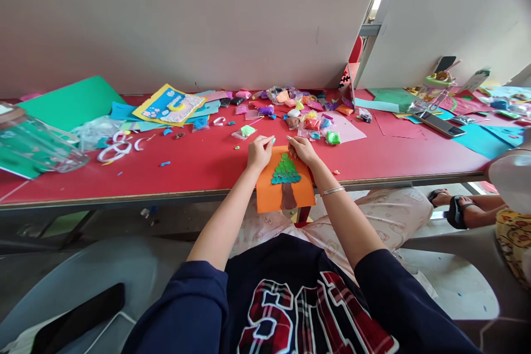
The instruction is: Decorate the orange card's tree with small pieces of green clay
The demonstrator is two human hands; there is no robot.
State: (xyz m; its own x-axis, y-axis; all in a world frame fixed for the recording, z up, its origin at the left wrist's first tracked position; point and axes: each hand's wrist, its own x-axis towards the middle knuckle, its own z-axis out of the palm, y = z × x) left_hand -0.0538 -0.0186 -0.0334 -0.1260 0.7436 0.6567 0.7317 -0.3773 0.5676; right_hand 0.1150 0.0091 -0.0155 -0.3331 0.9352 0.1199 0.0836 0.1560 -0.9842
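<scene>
An orange card [306, 194] lies before me, its lower part reaching over the table's front edge. On it is a tree [285, 170] with a brown trunk and a crown of small round pieces shading from green to blue. My left hand [260, 153] is closed in a pinch at the card's upper left corner. At the upper right, my right hand [303, 150] is pinched too, fingertips close to the treetop. Whatever either pinch holds is too small to make out. Just beyond the hands lies a packet of light green clay [245, 131].
Colourful clay packets [311, 121] crowd the back of the red table [207, 171]. White scissors [115, 150], a yellow-edged picture [169, 105] and a clear jar [41, 141] are leftward. A phone [440, 124] lies on the right, near a seated person [512, 177]. White partitions [186, 33] stand behind.
</scene>
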